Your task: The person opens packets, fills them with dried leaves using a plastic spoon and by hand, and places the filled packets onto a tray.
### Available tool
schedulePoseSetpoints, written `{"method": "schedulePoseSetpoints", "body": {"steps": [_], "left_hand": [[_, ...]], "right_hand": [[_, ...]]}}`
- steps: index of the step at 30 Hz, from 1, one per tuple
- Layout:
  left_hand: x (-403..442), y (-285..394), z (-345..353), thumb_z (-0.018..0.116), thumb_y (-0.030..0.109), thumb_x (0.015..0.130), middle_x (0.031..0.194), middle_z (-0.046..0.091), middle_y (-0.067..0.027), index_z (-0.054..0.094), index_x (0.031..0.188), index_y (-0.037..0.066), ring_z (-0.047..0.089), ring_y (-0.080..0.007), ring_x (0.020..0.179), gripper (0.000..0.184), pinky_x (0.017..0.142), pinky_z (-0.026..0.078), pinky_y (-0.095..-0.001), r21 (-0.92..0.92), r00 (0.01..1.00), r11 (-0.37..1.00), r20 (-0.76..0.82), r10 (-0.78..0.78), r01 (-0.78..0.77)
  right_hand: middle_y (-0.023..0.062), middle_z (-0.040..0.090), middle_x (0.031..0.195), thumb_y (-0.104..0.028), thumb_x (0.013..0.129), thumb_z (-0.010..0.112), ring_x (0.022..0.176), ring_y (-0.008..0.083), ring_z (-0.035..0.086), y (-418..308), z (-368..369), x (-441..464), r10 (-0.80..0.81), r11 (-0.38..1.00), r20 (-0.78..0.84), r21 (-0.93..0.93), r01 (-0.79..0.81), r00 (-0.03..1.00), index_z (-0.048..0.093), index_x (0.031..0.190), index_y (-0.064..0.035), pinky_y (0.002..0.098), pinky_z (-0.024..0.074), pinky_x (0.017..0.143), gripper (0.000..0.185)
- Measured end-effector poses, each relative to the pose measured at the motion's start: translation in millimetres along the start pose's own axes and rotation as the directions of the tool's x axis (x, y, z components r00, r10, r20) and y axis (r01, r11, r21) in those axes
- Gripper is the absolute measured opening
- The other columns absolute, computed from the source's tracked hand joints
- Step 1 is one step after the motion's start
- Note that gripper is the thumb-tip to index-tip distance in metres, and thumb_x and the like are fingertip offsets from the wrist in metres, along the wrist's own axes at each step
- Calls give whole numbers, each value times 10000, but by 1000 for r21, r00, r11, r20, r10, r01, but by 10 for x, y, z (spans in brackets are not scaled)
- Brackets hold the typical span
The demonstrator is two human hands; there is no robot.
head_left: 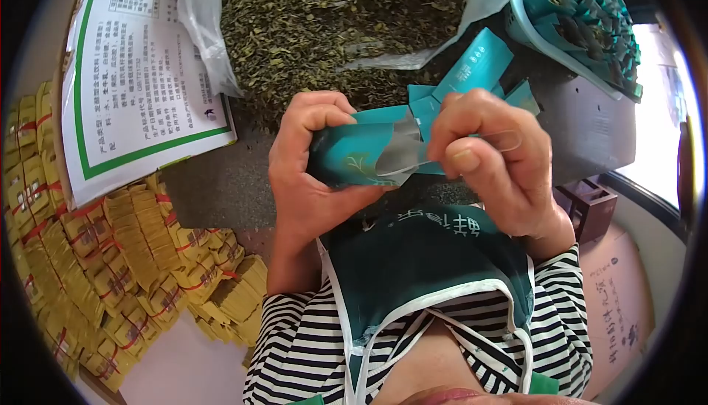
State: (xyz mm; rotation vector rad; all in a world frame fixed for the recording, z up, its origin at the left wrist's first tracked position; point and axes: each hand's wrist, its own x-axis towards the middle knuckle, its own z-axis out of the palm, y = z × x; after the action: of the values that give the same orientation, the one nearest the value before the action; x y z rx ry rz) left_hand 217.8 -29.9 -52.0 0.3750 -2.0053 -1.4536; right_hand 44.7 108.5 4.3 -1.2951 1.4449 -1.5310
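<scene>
My left hand [306, 158] is wrapped around a small bundle of teal packets [343, 151] with a leaf print and a silvery end facing right. At that silvery end, my right hand [505, 162] is closed in a pinch. A thin pale loop that looks like a rubber band [509, 140] shows at its fingers; exactly how it runs round the packets is hidden. More teal packets [476, 62] lie just behind the right hand on the dark work surface [214, 191].
Loose dried leaves [332, 22] fill a clear plastic bag [203, 29] ahead. A tub [520, 22] of upright teal packets stands at far right. A printed cardboard panel [147, 73] rises at left, with banded yellow packets [125, 272] below. A dark brown box [594, 206] sits right.
</scene>
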Motion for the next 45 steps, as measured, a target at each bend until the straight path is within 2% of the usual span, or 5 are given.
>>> {"method": "schedulePoseSetpoints", "body": {"steps": [12, 16, 19, 31, 45], "left_hand": [[-62, -36, -347, 932, 66, 540, 1114, 560, -124, 570, 1052, 29, 549, -173, 991, 628, 875, 468, -299, -65, 963, 997, -270, 11, -29], [-115, -82, -416, 939, 63, 539, 1120, 555, -119, 558, 1065, 34, 545, -171, 993, 650, 892, 460, -304, -69, 946, 998, -323, -13, -9], [-123, -112, -479, 945, 70, 548, 1117, 554, -114, 554, 1070, 37, 543, -172, 992, 653, 899, 457, -308, -47, 930, 999, -368, -14, -4], [-72, -164, -533, 946, 64, 572, 1106, 550, -95, 551, 1073, 39, 545, -161, 998, 638, 911, 456, -301, 11, 906, 999, -422, -41, 50], [143, -213, -347, 927, 75, 622, 1053, 579, -68, 558, 1047, 36, 559, -149, 956, 564, 862, 472, -281, 62, 875, 988, -475, -95, 141]], "right_hand": [[16, 551, 752, -228, 1031, 546, 661, 82, 489, 116, -104, 511, 5, 897, -226, -429, -104, 974, 625, 941, -9, 231, 389, 597, 249], [186, 593, 804, -190, 986, 574, 743, 385, 580, 510, -62, 858, -173, 502, -100, -865, 0, 980, 599, 959, -36, 409, 471, 656, 159], [185, 619, 807, -206, 978, 578, 787, 404, 611, 798, 8, 1092, -268, 470, -83, -881, 55, 960, 603, 969, -30, 448, 483, 676, 178], [-41, 603, 767, -246, 1027, 530, 669, 45, 548, 1000, 181, 1492, 189, 949, -29, -253, -190, 981, 668, 998, -42, 213, 457, 603, 248], [-30, 569, 748, -244, 1050, 495, 660, 29, 492, 174, -57, 1129, 147, 977, 56, -167, -136, 988, 648, 978, -43, 190, 386, 600, 262]]}}
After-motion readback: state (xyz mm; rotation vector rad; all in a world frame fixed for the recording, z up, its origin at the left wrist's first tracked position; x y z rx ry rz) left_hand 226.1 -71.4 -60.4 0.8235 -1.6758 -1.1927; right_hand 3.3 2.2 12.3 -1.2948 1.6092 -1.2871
